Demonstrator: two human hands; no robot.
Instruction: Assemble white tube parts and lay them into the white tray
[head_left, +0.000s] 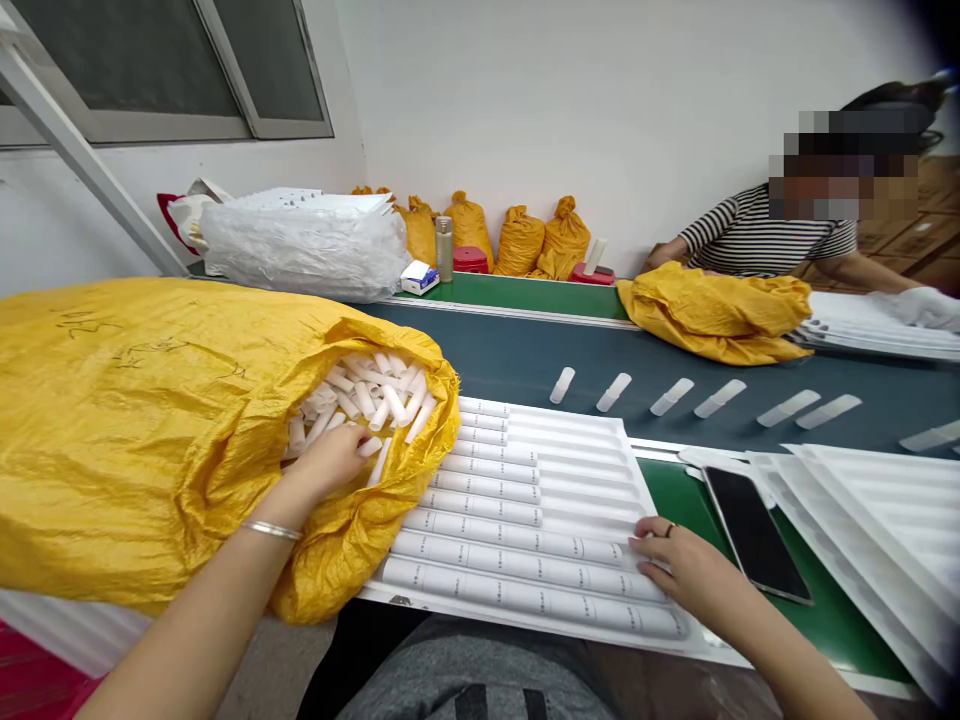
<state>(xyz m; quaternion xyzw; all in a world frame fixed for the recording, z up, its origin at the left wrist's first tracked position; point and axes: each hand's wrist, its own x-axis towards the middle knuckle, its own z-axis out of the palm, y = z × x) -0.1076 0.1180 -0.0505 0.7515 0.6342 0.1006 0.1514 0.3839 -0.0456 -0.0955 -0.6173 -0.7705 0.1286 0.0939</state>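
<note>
Left hand: in the mouth of a big yellow sack, fingers bent inward, tips at one short white tube. Undersides hidden; cannot tell whether it is gripped. Silver bracelet at the wrist.

Right hand: fingers loosely bent, thumb apart, nothing seen between them; tips at the right end of the near rows in a white grooved tray. Dark ring on one finger.

Around the hands: loose white tubes heaped in the sack mouth. Printed tubes lie end to end in the tray grooves; three nearest rows run almost to the right edge, farther rows fill only the left part. Sack overlaps the tray's left side.

Right of the tray: black phone on the green tabletop, stacked trays beyond it.

Farther out: spaced-out white pieces on a dark belt. Across it, a second yellow sack, crumpled, beside a co-worker in a striped shirt, one white-gloved hand at more white trays.
</note>
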